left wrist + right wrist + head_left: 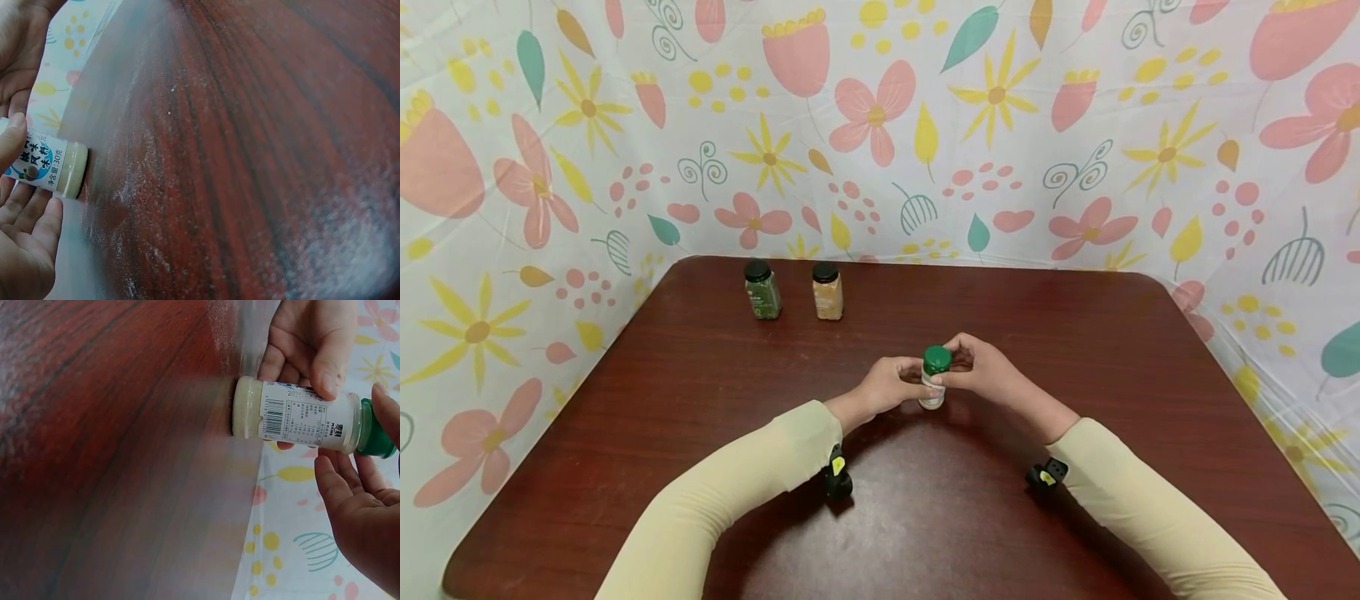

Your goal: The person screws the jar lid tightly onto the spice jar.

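A small seasoning bottle (932,398) with a green cap (936,359) and a white label stands on the table between both hands. Pale powder shows through its clear base (250,406) in the right wrist view. My left hand (886,387) grips the bottle's body from the left, thumb across the label (37,159). From the other side my right hand (988,371) holds it higher up, with the thumb by the cap and fingers behind. In the right wrist view the right hand (369,512) is nearer the cap, while the left hand (312,337) is round the lower body.
Two black-lidded jars stand at the back left of the dark red wooden table (880,517): one with green contents (763,297), one with tan contents (828,298). A flower-patterned curtain (880,167) hangs behind the table's far edge.
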{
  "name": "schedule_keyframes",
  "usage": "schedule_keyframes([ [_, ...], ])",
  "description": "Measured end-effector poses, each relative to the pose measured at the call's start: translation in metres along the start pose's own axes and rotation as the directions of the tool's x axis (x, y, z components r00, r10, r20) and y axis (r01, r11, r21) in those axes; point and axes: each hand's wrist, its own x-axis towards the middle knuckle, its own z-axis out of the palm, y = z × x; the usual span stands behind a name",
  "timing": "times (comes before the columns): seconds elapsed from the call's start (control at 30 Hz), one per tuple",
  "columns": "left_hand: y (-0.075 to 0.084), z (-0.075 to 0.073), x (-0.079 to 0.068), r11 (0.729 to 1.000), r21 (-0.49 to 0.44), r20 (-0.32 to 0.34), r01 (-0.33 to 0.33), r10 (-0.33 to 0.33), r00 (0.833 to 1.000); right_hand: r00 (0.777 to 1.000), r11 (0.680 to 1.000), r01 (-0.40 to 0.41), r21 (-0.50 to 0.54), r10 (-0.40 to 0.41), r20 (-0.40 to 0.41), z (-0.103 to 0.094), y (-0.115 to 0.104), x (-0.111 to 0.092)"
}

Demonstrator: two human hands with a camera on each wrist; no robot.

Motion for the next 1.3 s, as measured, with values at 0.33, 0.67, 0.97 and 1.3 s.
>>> schedule_keyframes([
  [0.33,0.001,0.0,0.0,1.0,0.014,-0.006,0.011,-0.011,1.0,0.963,0.992,-0.091,0.084,0.066,0.26,-0.022,-0.002,0.003],
  [0.67,0.002,0.0,0.0,0.999,0.01,-0.006,0.033,-0.033,0.999,0.941,0.994,-0.076,0.075,0.047,0.334,-0.032,-0.009,0.004],
  [0.97,0.001,0.001,-0.001,1.0,0.005,-0.011,0.029,-0.029,1.0,0.966,0.999,-0.01,0.033,0.001,0.259,-0.025,-0.002,0.005],
  [1.3,0.0,0.0,-0.001,1.0,0.004,-0.002,0.016,-0.016,1.0,0.978,1.0,-0.009,0.025,0.004,0.207,-0.02,-0.002,0.002],
])
